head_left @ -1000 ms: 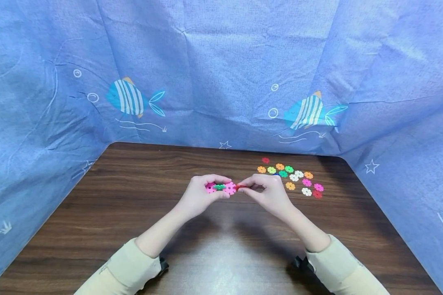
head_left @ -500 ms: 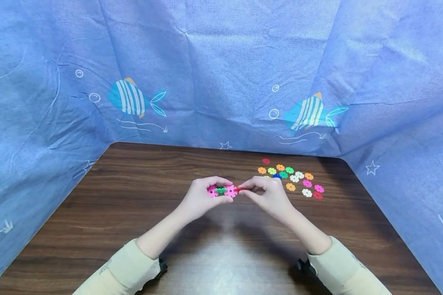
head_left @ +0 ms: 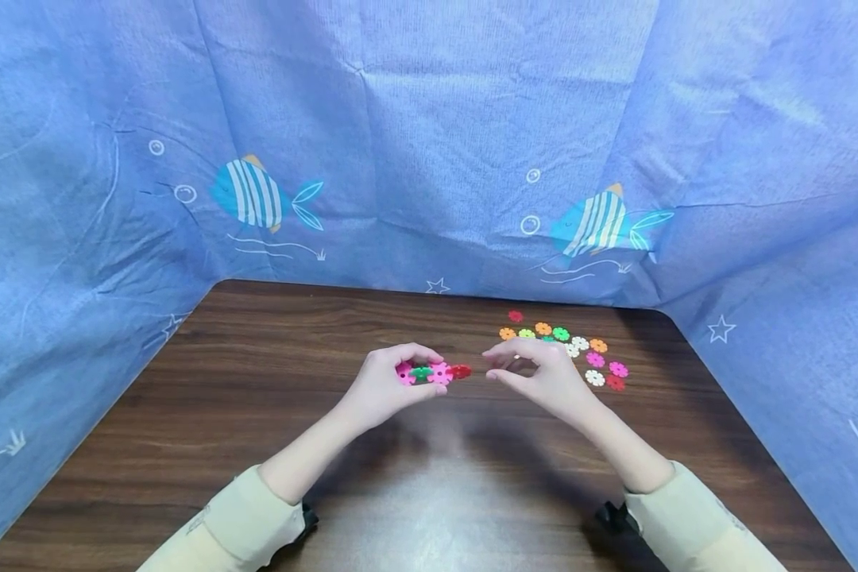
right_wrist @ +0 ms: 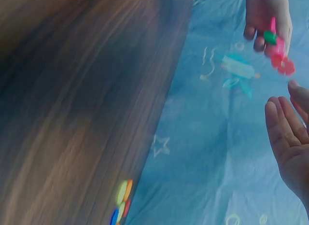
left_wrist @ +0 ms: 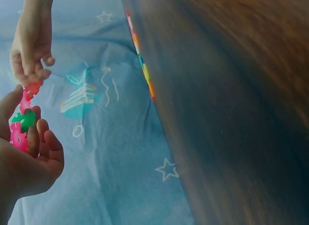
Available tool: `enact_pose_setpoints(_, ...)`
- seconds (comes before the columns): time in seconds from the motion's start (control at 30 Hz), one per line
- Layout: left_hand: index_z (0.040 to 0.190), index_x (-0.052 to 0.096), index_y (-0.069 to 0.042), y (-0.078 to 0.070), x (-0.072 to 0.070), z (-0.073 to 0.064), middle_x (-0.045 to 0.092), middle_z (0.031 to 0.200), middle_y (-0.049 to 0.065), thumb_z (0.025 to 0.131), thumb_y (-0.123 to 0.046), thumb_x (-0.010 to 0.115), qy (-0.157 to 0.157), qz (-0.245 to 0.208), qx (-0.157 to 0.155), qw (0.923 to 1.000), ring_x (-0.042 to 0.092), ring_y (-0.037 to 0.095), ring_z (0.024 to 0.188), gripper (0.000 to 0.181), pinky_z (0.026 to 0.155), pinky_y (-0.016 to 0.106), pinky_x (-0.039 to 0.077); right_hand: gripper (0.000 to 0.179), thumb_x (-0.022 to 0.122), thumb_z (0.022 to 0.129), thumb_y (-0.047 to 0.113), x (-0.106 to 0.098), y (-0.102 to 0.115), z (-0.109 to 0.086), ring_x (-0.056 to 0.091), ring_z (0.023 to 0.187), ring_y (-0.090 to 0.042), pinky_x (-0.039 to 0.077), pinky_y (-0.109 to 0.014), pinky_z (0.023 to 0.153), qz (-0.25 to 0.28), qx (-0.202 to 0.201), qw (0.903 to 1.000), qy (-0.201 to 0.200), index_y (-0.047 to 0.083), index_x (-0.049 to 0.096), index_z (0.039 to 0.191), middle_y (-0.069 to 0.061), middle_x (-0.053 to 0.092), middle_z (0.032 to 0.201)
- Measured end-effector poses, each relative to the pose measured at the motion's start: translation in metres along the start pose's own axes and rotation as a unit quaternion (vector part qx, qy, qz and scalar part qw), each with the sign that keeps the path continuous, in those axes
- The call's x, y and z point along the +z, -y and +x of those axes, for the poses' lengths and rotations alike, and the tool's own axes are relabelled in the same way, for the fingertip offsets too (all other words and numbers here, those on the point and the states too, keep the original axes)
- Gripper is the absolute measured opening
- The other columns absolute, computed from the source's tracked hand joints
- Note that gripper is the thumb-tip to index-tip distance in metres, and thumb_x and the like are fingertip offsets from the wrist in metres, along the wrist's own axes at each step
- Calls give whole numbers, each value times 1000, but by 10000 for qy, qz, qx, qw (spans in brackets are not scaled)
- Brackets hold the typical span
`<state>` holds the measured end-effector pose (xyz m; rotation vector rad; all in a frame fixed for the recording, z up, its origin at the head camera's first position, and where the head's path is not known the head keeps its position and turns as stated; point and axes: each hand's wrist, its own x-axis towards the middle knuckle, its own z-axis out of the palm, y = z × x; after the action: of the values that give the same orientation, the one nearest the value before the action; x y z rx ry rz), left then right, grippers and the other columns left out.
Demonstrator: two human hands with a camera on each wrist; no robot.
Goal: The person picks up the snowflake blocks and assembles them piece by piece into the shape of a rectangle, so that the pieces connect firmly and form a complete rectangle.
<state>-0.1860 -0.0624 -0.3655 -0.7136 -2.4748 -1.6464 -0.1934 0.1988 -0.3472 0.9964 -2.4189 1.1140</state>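
Observation:
My left hand (head_left: 380,387) pinches a short chain of flower-shaped plastic discs above the table. The chain runs from a pink disc through a green disc (head_left: 421,373) and a second pink disc (head_left: 440,374) to a red disc (head_left: 461,371) at its right end. In the left wrist view the green disc (left_wrist: 24,119) sits crosswise between the pink ones. My right hand (head_left: 546,379) is apart from the red disc, a small gap to its right, with its thumb and fingers spread and nothing between them. The right wrist view also shows the red disc (right_wrist: 283,65) free of those fingers.
Several loose flower discs in mixed colours lie flat at the back right of the wooden table (head_left: 279,357), among them a white one (head_left: 595,378) and a magenta one (head_left: 618,369). My right hand hides some of them. A blue fish-print cloth (head_left: 429,143) hangs behind the table.
My right hand has let go of the red disc and moved to the right, its fingers parting. The red disc stays on the chain's end, and my left hand has shifted slightly left.

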Motion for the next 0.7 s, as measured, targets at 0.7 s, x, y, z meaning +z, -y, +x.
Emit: enact_pose_setpoints(0.7,103,70,-25,9,-15,-3,69,99,-10,72,-18,83,1,264,-34,9996,61,9,80,35,68,25,50,31,81,70,7,-65,-97,-31,63,73,-11,48,-23,59,-1481,-230,9886,132,13,71,98,2,71,91)
